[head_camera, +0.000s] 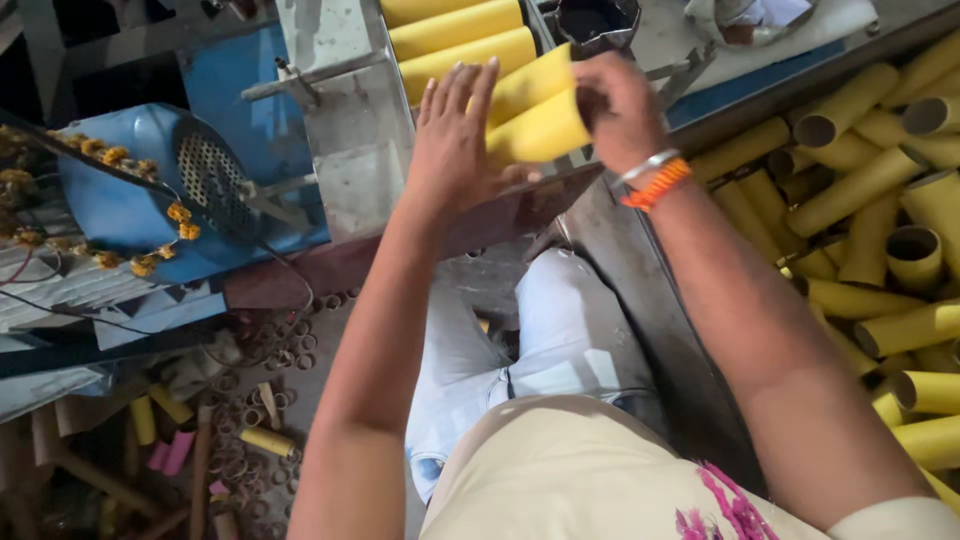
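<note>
Person seated at a grey metal machine chute (340, 120), both hands up at its lower end.

Left hand (455, 135): flat and open, fingers spread and straight, palm pressed against the near end of two yellow cardboard tubes (535, 110). Not wrapped around anything, just bracing.

Right hand (615, 100): grip closed on the far end of the same two tubes, fingers curled over them. Orange thread band and silver bangle (655, 178) on that wrist.

The two tubes sit stacked between the hands, tilted, just below the row of yellow cardboard tubes lying in the chute (455, 30). Cannot tell whether they touch that row.

To the person's right: big loose pile of yellow cardboard tubes (880, 200), open ends facing various ways, well apart from the hands.

To the left: blue motor housing with perforated metal grille (205, 175), orange flower garland (130, 155) draped across it.

Floor (330, 330) below: cardboard rings (250, 440), short yellow and pink tube offcuts (165, 440).
</note>
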